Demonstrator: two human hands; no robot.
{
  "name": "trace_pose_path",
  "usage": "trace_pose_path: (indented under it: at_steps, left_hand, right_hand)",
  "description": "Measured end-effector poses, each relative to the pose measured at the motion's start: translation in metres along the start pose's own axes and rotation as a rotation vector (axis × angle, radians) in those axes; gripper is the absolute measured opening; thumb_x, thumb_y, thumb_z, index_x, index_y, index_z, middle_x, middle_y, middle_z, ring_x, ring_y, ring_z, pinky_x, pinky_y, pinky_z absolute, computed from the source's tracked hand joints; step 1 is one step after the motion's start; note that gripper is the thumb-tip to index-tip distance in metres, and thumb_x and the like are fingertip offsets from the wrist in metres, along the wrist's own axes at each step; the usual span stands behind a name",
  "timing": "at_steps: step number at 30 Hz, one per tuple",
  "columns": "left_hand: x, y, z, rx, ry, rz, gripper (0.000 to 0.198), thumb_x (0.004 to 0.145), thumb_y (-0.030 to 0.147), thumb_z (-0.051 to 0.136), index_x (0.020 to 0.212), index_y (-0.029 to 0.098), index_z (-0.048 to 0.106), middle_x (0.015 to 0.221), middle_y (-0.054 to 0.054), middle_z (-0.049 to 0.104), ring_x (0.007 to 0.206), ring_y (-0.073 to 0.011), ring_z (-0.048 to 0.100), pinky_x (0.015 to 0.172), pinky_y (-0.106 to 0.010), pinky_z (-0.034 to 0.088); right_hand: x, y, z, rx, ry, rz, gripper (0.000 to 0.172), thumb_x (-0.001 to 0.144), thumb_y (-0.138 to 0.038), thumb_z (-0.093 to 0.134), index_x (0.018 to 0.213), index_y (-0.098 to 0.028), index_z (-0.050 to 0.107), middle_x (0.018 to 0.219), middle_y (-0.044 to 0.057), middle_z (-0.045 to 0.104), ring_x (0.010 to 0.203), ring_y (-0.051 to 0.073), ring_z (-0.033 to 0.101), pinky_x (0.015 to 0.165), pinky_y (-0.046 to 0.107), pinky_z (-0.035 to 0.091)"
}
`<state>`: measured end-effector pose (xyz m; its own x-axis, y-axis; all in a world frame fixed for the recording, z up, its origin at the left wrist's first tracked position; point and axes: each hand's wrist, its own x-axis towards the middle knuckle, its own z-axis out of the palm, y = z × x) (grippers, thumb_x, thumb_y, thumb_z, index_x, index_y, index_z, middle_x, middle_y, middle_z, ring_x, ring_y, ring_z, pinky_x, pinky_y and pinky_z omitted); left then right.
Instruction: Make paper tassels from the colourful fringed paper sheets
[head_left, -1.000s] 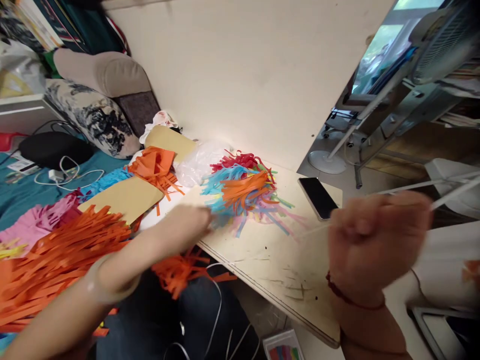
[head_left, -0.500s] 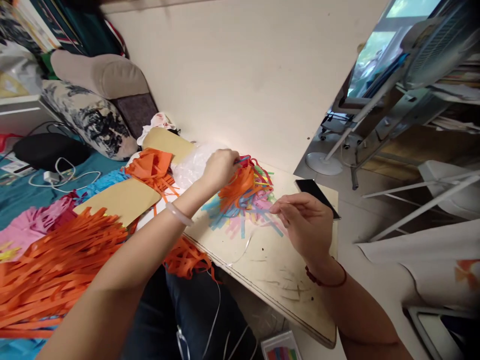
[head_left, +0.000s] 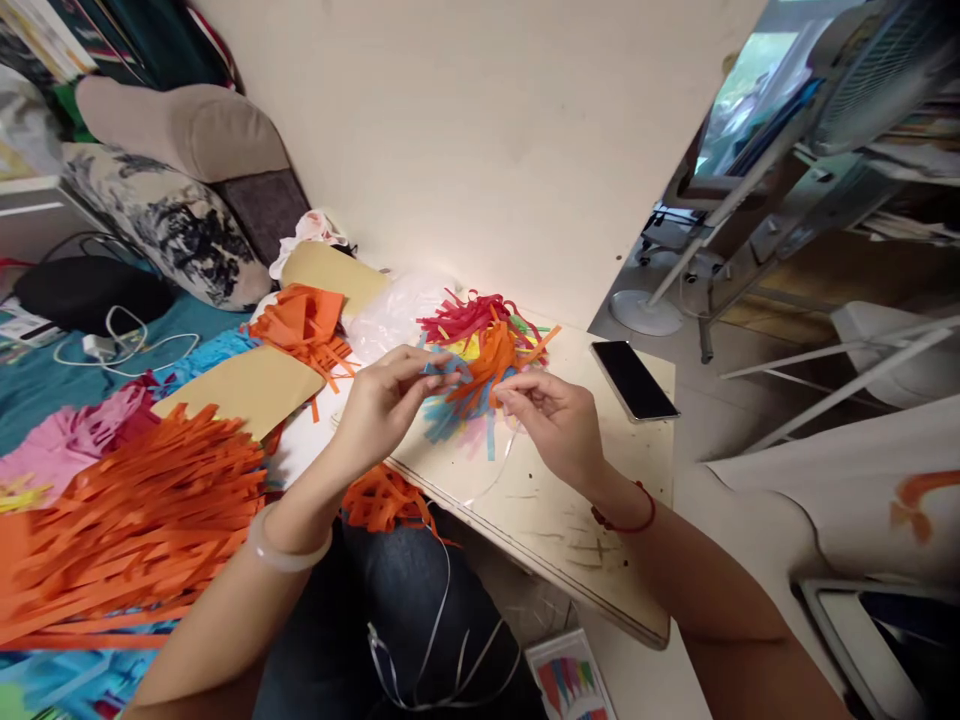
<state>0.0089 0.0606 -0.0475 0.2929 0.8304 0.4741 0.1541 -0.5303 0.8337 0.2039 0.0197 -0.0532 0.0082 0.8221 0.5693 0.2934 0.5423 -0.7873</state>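
Observation:
My left hand (head_left: 386, 400) is closed, thumb and fingers pinching a narrow blue paper strip (head_left: 444, 370). Opposite it, my right hand (head_left: 559, 420) is closed in a pinch near the tip of an orange strip; what lies between its fingertips is too small to make out. A thin white ribbon (head_left: 496, 476) runs from below the right fingers over the table edge. Between and behind both hands lies a bunch of fringed paper strips, with red strips (head_left: 480, 315) at the back, orange strips (head_left: 496, 360) in the middle and pale blue strips (head_left: 446, 418) in front.
A phone (head_left: 634, 380) lies on the wooden table (head_left: 555, 520), right of my hand. Orange fringed paper (head_left: 142, 510), tan card (head_left: 247, 390) and clear plastic (head_left: 397, 310) are on the left. More orange strips (head_left: 386, 498) hang by my lap. A white panel (head_left: 480, 150) stands behind.
My left hand has drawn back toward me from the top of the bunch, now with a blue strip. My right hand has moved left, closer to it. Red and yellow strips show more.

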Motion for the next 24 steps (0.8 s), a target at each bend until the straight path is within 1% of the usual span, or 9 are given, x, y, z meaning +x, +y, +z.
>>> trace_pose_path:
  at_steps: [1, 3, 5, 7, 9, 11, 15, 19, 24]
  left_hand:
    - [-0.005, 0.003, 0.001, -0.035, 0.002, -0.012, 0.016, 0.085, 0.025, 0.061, 0.092, 0.014, 0.071, 0.097, -0.007, 0.065, 0.076, -0.0155, 0.071, 0.074, -0.029, 0.062]
    - [-0.013, 0.009, 0.003, -0.062, 0.006, -0.026, 0.014, 0.083, 0.024, 0.064, 0.088, 0.013, 0.071, 0.088, -0.005, 0.063, 0.062, -0.0125, 0.069, 0.060, -0.025, 0.062]
    - [-0.019, 0.014, 0.007, -0.046, 0.016, 0.000, 0.010, 0.080, 0.021, 0.068, 0.085, 0.013, 0.071, 0.079, -0.002, 0.061, 0.050, -0.0088, 0.064, 0.047, -0.020, 0.056]
    - [-0.023, 0.018, 0.011, -0.005, 0.036, 0.054, 0.007, 0.078, 0.018, 0.070, 0.084, 0.013, 0.071, 0.072, 0.000, 0.059, 0.045, -0.0060, 0.060, 0.041, -0.016, 0.049]
    - [-0.026, 0.020, 0.014, 0.028, 0.053, 0.095, 0.007, 0.077, 0.015, 0.071, 0.083, 0.013, 0.071, 0.068, 0.002, 0.058, 0.044, -0.0049, 0.057, 0.040, -0.016, 0.045]
    - [-0.028, 0.022, 0.015, 0.047, 0.038, 0.114, 0.008, 0.077, 0.015, 0.070, 0.085, 0.014, 0.072, 0.067, 0.002, 0.058, 0.045, -0.0049, 0.056, 0.042, -0.016, 0.045]
    - [-0.029, 0.025, 0.016, 0.070, 0.015, 0.125, 0.008, 0.079, 0.016, 0.070, 0.086, 0.014, 0.072, 0.069, 0.001, 0.059, 0.046, -0.0050, 0.056, 0.044, -0.017, 0.044]
    - [-0.030, 0.027, 0.016, 0.125, 0.017, 0.154, 0.008, 0.079, 0.018, 0.069, 0.086, 0.014, 0.072, 0.068, 0.001, 0.059, 0.048, -0.0052, 0.055, 0.045, -0.017, 0.043]
    - [-0.031, 0.029, 0.018, 0.248, 0.077, 0.234, 0.015, 0.079, 0.017, 0.069, 0.094, 0.014, 0.071, 0.065, 0.001, 0.060, 0.054, -0.0067, 0.053, 0.053, -0.018, 0.046]
  right_hand:
    - [0.000, -0.003, 0.002, -0.011, -0.017, -0.021, 0.007, 0.084, -0.021, 0.062, 0.080, -0.017, 0.067, 0.070, -0.001, 0.070, 0.057, 0.008, 0.062, 0.054, 0.019, 0.049]
    - [-0.001, -0.011, 0.005, -0.064, -0.045, -0.077, 0.006, 0.084, -0.019, 0.062, 0.082, -0.017, 0.066, 0.068, -0.001, 0.071, 0.058, 0.007, 0.064, 0.055, 0.017, 0.049]
    - [-0.003, -0.021, 0.007, -0.165, -0.050, -0.152, 0.004, 0.084, -0.018, 0.062, 0.082, -0.017, 0.066, 0.067, -0.002, 0.071, 0.058, 0.007, 0.064, 0.054, 0.017, 0.048]
    - [-0.004, -0.029, 0.009, -0.282, -0.038, -0.230, 0.004, 0.085, -0.018, 0.062, 0.081, -0.018, 0.065, 0.066, -0.002, 0.071, 0.055, 0.006, 0.062, 0.052, 0.017, 0.046]
    - [-0.006, -0.033, 0.009, -0.373, -0.018, -0.290, 0.006, 0.085, -0.017, 0.061, 0.079, -0.018, 0.063, 0.065, -0.003, 0.070, 0.052, 0.005, 0.058, 0.051, 0.017, 0.044]
    - [-0.008, -0.035, 0.009, -0.422, -0.003, -0.324, 0.007, 0.084, -0.016, 0.061, 0.077, -0.018, 0.062, 0.064, -0.004, 0.069, 0.050, 0.005, 0.055, 0.050, 0.017, 0.042]
    - [-0.009, -0.036, 0.009, -0.428, 0.014, -0.332, 0.009, 0.082, -0.015, 0.061, 0.074, -0.018, 0.060, 0.063, -0.005, 0.067, 0.047, 0.004, 0.051, 0.049, 0.017, 0.041]
    - [-0.009, -0.037, 0.008, -0.407, 0.004, -0.337, 0.011, 0.081, -0.012, 0.058, 0.072, -0.018, 0.057, 0.064, -0.004, 0.066, 0.051, 0.005, 0.052, 0.051, 0.018, 0.042]
    - [-0.010, -0.037, 0.006, -0.394, -0.023, -0.323, 0.010, 0.082, -0.013, 0.058, 0.073, -0.017, 0.057, 0.061, -0.004, 0.062, 0.054, 0.006, 0.054, 0.054, 0.019, 0.042]
